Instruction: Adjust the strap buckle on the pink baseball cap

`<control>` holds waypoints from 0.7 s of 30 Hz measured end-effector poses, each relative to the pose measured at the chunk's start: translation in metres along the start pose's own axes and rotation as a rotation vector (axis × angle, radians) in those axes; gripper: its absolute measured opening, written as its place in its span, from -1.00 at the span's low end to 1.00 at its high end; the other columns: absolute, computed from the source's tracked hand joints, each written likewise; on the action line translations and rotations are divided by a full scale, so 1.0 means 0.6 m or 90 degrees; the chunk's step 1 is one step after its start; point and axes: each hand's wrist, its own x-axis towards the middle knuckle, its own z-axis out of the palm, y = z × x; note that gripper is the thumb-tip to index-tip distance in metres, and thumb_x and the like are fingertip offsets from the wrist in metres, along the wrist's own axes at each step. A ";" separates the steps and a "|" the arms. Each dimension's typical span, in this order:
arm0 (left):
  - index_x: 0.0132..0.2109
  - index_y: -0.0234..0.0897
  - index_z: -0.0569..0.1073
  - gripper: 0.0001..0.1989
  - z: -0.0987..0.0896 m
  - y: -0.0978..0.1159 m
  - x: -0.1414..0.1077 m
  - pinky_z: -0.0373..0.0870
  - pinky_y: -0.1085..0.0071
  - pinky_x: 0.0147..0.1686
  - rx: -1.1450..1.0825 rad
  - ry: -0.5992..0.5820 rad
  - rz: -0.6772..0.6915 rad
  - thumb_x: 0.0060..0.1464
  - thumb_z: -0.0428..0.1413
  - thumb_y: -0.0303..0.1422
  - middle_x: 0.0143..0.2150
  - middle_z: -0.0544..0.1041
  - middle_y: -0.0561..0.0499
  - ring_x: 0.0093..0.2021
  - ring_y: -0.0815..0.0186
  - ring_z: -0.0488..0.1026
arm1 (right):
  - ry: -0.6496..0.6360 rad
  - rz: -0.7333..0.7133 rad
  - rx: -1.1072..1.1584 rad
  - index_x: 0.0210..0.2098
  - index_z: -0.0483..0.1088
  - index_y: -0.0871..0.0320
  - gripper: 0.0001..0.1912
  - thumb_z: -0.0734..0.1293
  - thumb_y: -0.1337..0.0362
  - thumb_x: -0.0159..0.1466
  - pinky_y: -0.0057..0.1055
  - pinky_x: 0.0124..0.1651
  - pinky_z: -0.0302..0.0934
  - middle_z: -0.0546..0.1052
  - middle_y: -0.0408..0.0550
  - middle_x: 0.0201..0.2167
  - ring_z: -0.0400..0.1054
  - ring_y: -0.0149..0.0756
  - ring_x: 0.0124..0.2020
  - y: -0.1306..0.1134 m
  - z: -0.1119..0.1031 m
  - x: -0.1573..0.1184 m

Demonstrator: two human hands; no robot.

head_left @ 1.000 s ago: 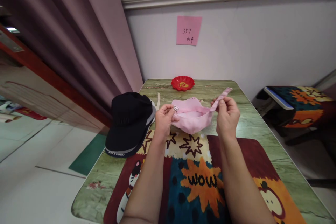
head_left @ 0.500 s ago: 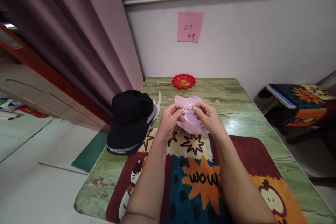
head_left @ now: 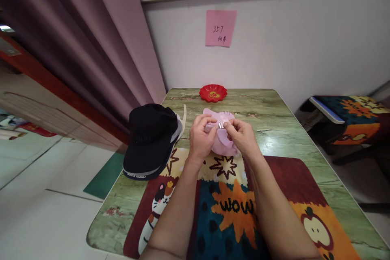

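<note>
Pink cap [head_left: 224,148] approx. mid-table, by far edge of printed mat [head_left: 276,174]; brim twd table's far edge, crown twd near edge. Can't tell if crown is lifted or resting. Metal buckle [head_left: 221,125] sits btwn the two hands, above cap opening; line from hand to hand runs L–R, roughly parallel to table's far edge. L hand [head_left: 202,135]: thumb + fingers pinching pink fabric on buckle's L side. R hand [head_left: 243,136]: thumb + index pressed tog. on buckle's R side, fingertips touching it. Both hands v. close, R tips closest. Strap's loose end hidden by fingers, can't tell where. Black cap [head_left: 149,134] near table's L edge, partly over mat's far-L corner, apart from L hand. Red dish [head_left: 213,94] near middle of table's far edge, beyond brim. Nothing seen btwn fingers & buckle.
</note>
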 end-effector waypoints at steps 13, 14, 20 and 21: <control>-0.10 -0.20 0.60 -0.80 0.003 0.000 0.000 0.34 0.45 -0.35 0.001 -0.092 0.050 0.08 0.27 -0.39 -0.29 0.51 0.02 -0.43 0.39 0.36 | -0.029 -0.014 0.095 -0.48 0.39 0.12 -0.66 0.39 -0.02 0.20 -0.43 -0.48 0.10 0.35 -0.23 -0.66 0.21 -0.40 -0.60 -0.010 0.009 0.000; -0.12 -0.20 0.61 -0.81 0.000 0.001 0.000 0.35 0.44 -0.34 -0.003 -0.087 0.052 0.08 0.28 -0.38 -0.29 0.52 0.01 -0.43 0.38 0.37 | -0.035 -0.020 0.093 -0.48 0.39 0.12 -0.66 0.39 -0.02 0.20 -0.43 -0.47 0.10 0.35 -0.23 -0.66 0.21 -0.40 -0.59 -0.011 0.009 -0.001; -0.18 -0.19 0.64 -0.85 -0.013 0.000 0.005 0.38 0.43 -0.29 -0.023 -0.072 0.060 0.04 0.32 -0.34 -0.28 0.56 -0.01 -0.38 0.35 0.42 | -0.051 -0.041 0.081 -0.49 0.42 0.13 -0.64 0.41 -0.02 0.21 -0.44 -0.49 0.03 0.34 -0.23 -0.61 0.14 -0.44 -0.58 -0.012 0.000 0.000; -0.18 -0.19 0.65 -0.84 -0.015 -0.001 0.005 0.37 0.43 -0.31 -0.029 -0.067 0.051 0.03 0.32 -0.34 -0.28 0.55 0.00 -0.39 0.36 0.42 | -0.035 -0.043 0.074 -0.49 0.44 0.13 -0.64 0.41 -0.03 0.20 -0.44 -0.49 0.02 0.34 -0.22 -0.60 0.13 -0.44 -0.58 -0.012 -0.002 0.001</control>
